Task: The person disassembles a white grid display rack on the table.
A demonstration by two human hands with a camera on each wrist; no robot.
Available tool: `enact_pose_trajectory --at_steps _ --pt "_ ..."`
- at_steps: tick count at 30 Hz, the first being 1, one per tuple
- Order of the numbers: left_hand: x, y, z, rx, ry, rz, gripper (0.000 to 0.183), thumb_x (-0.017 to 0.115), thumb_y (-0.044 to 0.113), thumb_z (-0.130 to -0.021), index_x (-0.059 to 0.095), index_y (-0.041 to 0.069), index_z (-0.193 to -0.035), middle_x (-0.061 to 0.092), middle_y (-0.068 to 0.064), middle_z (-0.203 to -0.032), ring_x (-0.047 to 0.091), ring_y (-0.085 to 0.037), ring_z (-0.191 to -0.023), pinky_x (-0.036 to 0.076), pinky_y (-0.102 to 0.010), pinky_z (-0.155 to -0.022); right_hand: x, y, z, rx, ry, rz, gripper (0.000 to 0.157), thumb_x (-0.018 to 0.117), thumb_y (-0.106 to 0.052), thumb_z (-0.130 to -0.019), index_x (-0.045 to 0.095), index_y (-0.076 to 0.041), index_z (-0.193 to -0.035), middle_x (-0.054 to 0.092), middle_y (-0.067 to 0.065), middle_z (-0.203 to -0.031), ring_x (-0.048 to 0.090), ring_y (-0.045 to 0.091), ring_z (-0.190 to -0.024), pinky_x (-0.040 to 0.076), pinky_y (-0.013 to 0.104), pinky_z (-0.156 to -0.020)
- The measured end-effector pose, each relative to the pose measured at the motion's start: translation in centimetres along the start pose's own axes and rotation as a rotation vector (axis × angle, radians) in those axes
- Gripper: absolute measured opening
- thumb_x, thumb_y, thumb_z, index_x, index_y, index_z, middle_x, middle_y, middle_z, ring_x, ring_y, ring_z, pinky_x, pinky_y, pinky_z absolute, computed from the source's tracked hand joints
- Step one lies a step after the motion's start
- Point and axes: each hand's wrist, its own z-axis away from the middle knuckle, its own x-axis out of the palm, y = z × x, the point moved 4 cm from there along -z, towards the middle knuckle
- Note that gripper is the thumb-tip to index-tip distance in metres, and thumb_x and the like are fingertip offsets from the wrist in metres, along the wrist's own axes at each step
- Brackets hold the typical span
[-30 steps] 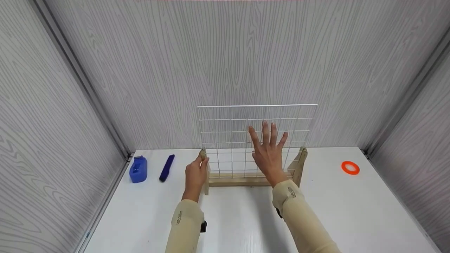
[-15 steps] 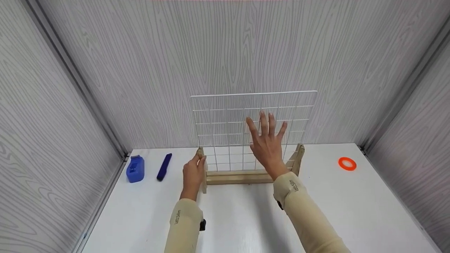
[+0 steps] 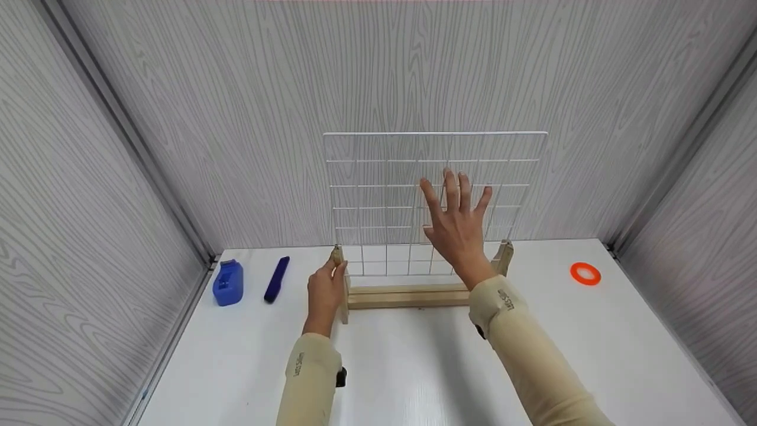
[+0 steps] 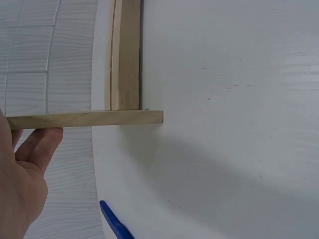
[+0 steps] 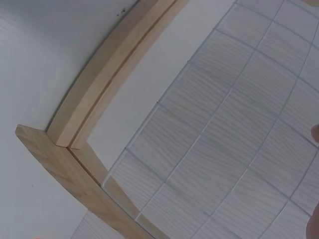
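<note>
A wooden stand has a crossbar [image 3: 408, 300], a left upright [image 3: 345, 310] and a right upright [image 3: 504, 260]. Between the uprights rises a white wire grid [image 3: 387, 160]; in the right wrist view its bottom edge is apart from the crossbar. My left hand [image 3: 324, 291] pinches the left upright near its top, thumb on one side and fingers on the other. Against the grid's right half lies my right hand [image 3: 458, 228], its fingers spread and mostly straight. Whether its fingertips pass through the mesh cannot be told.
To the left on the white table [image 3: 402, 367] stand a blue tape dispenser [image 3: 228, 284] and a long dark-blue object [image 3: 277, 280]. An orange ring [image 3: 585, 274] lies at the right. A grey wood-patterned wall [image 3: 378, 71] rises behind the stand.
The grid has risen between the uprights, leaving a gap above the crossbar. My right hand has moved up with it. My left hand stays on the left upright.
</note>
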Motion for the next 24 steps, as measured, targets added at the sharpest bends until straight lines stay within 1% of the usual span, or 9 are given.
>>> enact_pose_trajectory --at_steps 5,8,12,14,18,21,24 --pt "0.1 0.2 0.1 -0.028 -0.025 0.021 0.03 0.058 0.029 -0.104 0.069 0.002 -0.109 0.074 -0.022 -0.112 0.07 -0.039 -0.107 0.054 -0.056 -0.092 -0.6 0.3 -0.6 -0.02 0.003 -0.004 0.117 0.09 -0.045 -0.073 0.014 -0.03 -0.16 0.019 0.019 -0.162 0.028 0.042 -0.147 0.027 0.081 -0.106" --pt "0.2 0.4 0.1 -0.039 -0.034 0.025 0.029 0.058 0.029 -0.105 0.068 0.003 -0.106 0.074 -0.022 -0.108 0.07 -0.035 -0.097 0.055 -0.054 -0.088 -0.9 0.5 -1.0 -0.03 -0.003 -0.003 0.118 0.091 -0.047 -0.072 0.015 -0.03 -0.161 0.019 0.019 -0.162 0.028 0.042 -0.147 0.027 0.081 -0.106" --pt "0.3 0.6 0.1 -0.032 -0.029 0.017 0.027 0.058 0.028 -0.104 0.067 0.004 -0.1 0.074 -0.021 -0.102 0.069 -0.035 -0.093 0.055 -0.054 -0.086 -1.2 0.8 -1.4 -0.036 -0.014 0.003 0.119 0.091 -0.048 -0.071 0.015 -0.03 -0.161 0.019 0.019 -0.162 0.029 0.042 -0.147 0.026 0.082 -0.107" --pt "0.4 0.6 0.2 -0.025 -0.026 0.013 0.026 0.058 0.028 -0.104 0.068 0.004 -0.101 0.074 -0.022 -0.102 0.071 -0.038 -0.097 0.055 -0.055 -0.088 -1.4 0.8 -1.6 -0.04 -0.016 0.004 0.118 0.091 -0.048 -0.071 0.015 -0.03 -0.16 0.019 0.019 -0.162 0.029 0.042 -0.147 0.026 0.082 -0.107" --pt "0.4 0.6 0.2 -0.015 -0.025 0.011 0.027 0.059 0.027 -0.104 0.07 0.003 -0.108 0.074 -0.023 -0.106 0.07 -0.041 -0.105 0.054 -0.056 -0.092 -1.8 0.9 -2.2 -0.041 -0.019 0.003 0.119 0.092 -0.048 -0.07 0.015 -0.03 -0.16 0.018 0.019 -0.162 0.029 0.041 -0.148 0.025 0.082 -0.107" --pt "0.3 0.5 0.2 -0.014 -0.021 0.009 0.029 0.059 0.028 -0.104 0.07 0.003 -0.112 0.074 -0.024 -0.109 0.069 -0.042 -0.108 0.053 -0.057 -0.094 -2.1 1.0 -2.6 -0.037 -0.028 0.001 0.121 0.091 -0.049 -0.07 0.014 -0.03 -0.161 0.018 0.019 -0.163 0.029 0.041 -0.148 0.024 0.082 -0.108" --pt "0.2 0.4 0.2 -0.015 -0.012 0.009 0.029 0.059 0.029 -0.103 0.07 0.003 -0.109 0.074 -0.024 -0.107 0.07 -0.042 -0.106 0.053 -0.057 -0.094 -2.3 1.0 -3.1 -0.029 -0.037 -0.006 0.121 0.091 -0.05 -0.071 0.013 -0.03 -0.161 0.02 0.019 -0.162 0.03 0.041 -0.148 0.024 0.081 -0.108"
